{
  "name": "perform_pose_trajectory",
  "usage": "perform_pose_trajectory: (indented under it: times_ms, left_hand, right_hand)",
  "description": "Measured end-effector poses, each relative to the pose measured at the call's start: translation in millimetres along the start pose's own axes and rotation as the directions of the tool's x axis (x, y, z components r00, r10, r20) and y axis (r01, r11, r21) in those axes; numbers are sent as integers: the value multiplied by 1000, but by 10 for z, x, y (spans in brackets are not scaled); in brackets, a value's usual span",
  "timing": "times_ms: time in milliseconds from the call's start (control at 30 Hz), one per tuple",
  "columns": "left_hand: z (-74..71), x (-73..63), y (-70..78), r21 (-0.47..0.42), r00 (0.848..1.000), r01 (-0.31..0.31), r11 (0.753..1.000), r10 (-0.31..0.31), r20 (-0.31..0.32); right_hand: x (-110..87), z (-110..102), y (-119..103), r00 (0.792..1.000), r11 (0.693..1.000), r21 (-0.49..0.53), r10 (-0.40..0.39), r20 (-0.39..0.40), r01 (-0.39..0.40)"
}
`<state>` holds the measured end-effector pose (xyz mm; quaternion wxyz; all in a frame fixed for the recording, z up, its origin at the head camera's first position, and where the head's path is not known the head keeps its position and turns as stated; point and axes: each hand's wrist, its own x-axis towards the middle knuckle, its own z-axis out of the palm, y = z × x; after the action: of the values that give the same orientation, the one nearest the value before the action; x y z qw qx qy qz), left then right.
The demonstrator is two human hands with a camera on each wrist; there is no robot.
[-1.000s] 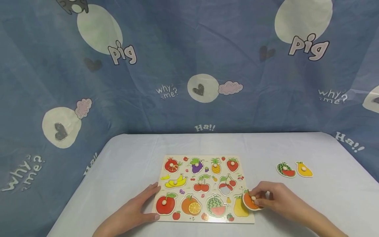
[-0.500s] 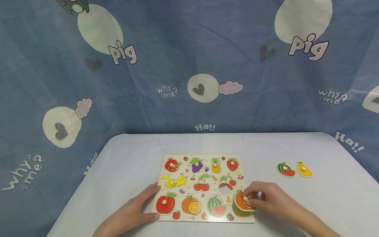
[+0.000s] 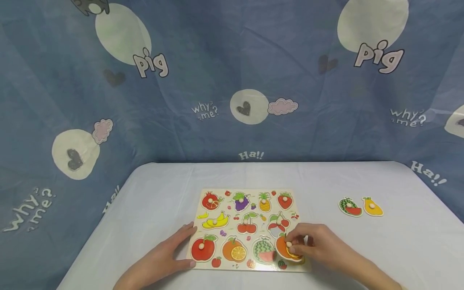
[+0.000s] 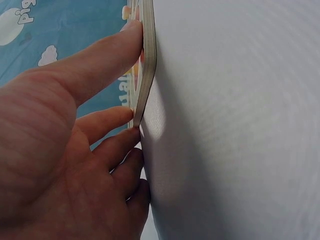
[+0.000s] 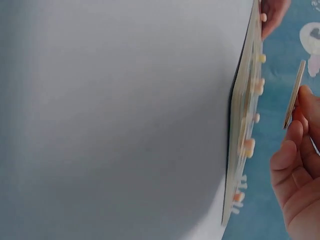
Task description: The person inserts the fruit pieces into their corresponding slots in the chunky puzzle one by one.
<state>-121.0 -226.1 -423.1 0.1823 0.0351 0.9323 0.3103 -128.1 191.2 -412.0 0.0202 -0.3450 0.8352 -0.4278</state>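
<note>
A wooden fruit knob-puzzle board [image 3: 250,230] lies on the white table. My left hand [image 3: 164,255] rests at its lower left corner, fingers extended and spread, fingertips and thumb touching the edge. In the left wrist view the thumb [image 4: 107,55] presses on the board's side. My right hand [image 3: 313,241] pinches the small knob of an orange puzzle piece [image 3: 282,246]. In the right wrist view this piece [image 5: 295,95] is raised above the board. From the head view it covers most of the pear recess, beside the knobless watermelon picture [image 3: 264,250]. The orange picture [image 3: 233,250] has no knob either.
A watermelon piece [image 3: 350,207] and a pear piece [image 3: 372,206] lie on the table right of the board. Several knobbed pieces sit in the board, among them an apple [image 3: 203,249] and bananas [image 3: 216,221]. A blue printed curtain [image 3: 203,137] hangs behind the table.
My right hand has moved left with the orange puzzle piece, from the board's right edge to over the pear recess, near the watermelon picture. The left hand stays at the corner.
</note>
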Motion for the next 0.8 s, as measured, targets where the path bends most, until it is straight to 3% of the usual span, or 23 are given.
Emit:
perform_pose_trajectory:
  times_ms: [267,500,800]
  left_hand:
    - [2,6,39,-4,1000,8,1000,-9,-12]
    - [4,20,39,14,1000,22,1000,-22,-9]
    - [4,17,24,10,1000,28,1000,-28,5]
  right_hand:
    - [85,93,-82,999,999,40,9,32,-11]
    - [127,160,-130,1000,1000,14,1,13,-2]
    - [219,200,-201,995,997,-25,76,59,-75]
